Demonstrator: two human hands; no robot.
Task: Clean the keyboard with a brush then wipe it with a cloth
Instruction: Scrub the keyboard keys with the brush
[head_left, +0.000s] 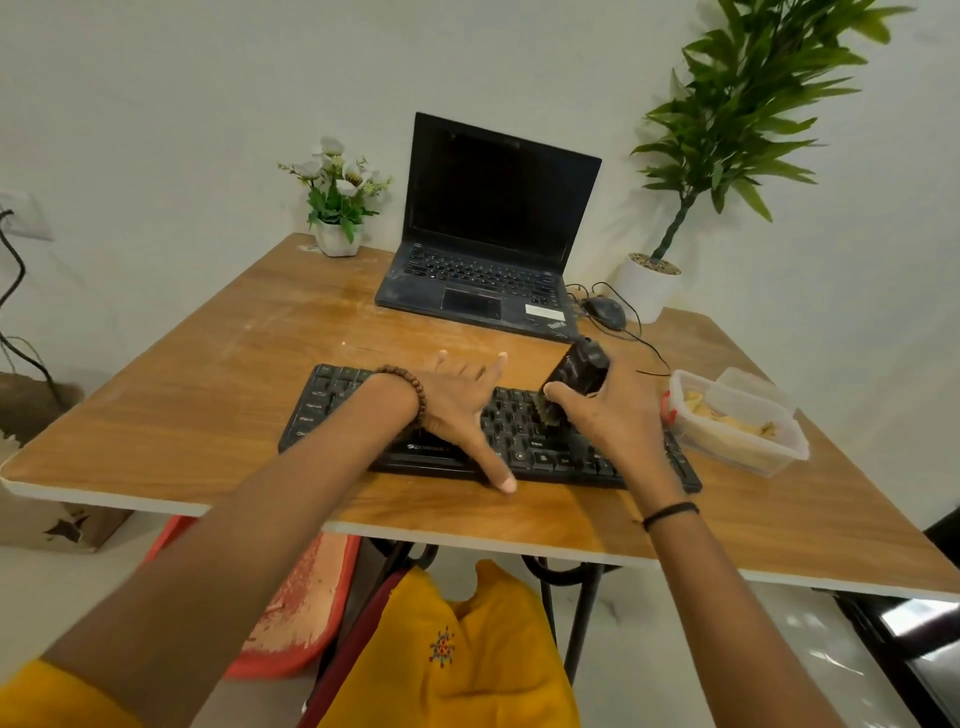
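While hands brush keyboard (524, 441), plastic tub (748, 452) holding pale cloth (727, 415)

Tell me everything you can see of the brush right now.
The brush has a dark, chunky block handle and a tuft of brownish bristles at its lower end. It tilts, handle leaning up and away, bristles down on the keys of the black keyboard, right of its middle. The right hand grips the handle from the right side and hides part of it. The left hand lies flat on the keyboard beside it, not touching the brush.
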